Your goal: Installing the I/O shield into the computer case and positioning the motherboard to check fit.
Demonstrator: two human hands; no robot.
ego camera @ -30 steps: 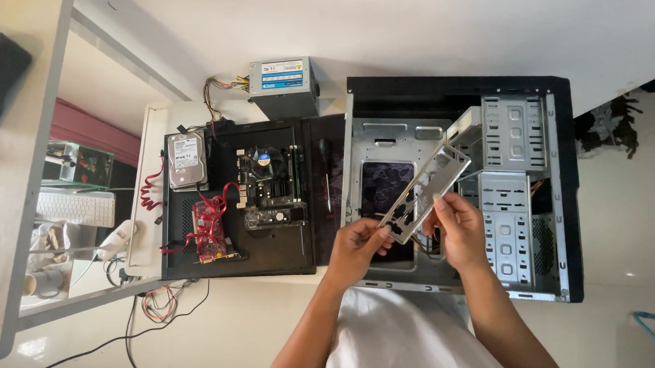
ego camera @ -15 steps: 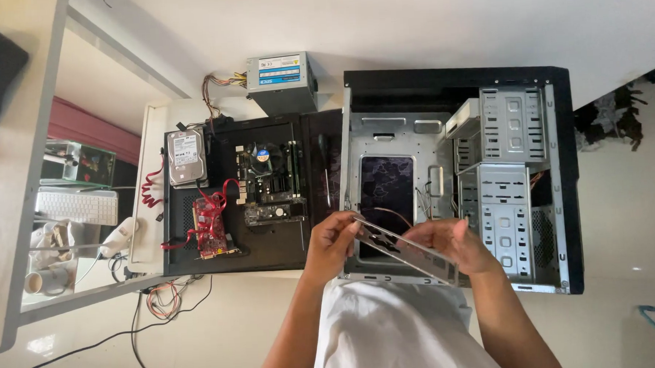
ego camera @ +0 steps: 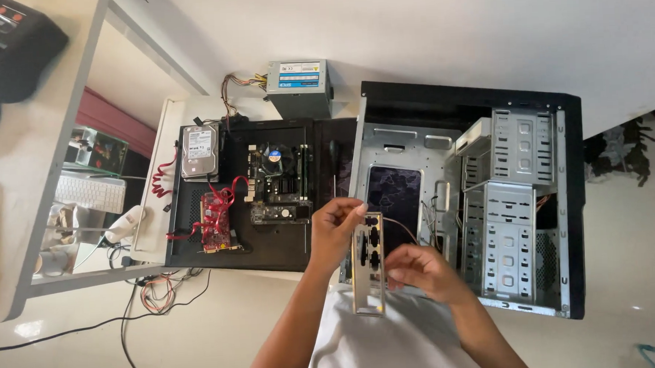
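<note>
The open case (ego camera: pixel 475 199) lies right, its drive cages at the far right. Left of it a black panel (ego camera: pixel 271 242) carries motherboard (ego camera: pixel 279 182), red card (ego camera: pixel 215 222) and hard drive (ego camera: pixel 199 150). Near, both hands pinch the upright metal plate (ego camera: pixel 369 267): left hand (ego camera: pixel 337 228) at its top, right hand (ego camera: pixel 420 272) at its side.

Home PC-repair corner, by the look. I'm over an opened black tower case (ego camera: pixel 475 199) lying on the pale floor, beside a loose motherboard (ego camera: pixel 278 182), hard drive (ego camera: pixel 199 150), red graphics card (ego camera: pixel 213 224) and power supply (ego camera: pixel 298 87). A desk (ego camera: pixel 25 182) stands alongside, keyboard (ego camera: pixel 88 193) beneath.
</note>
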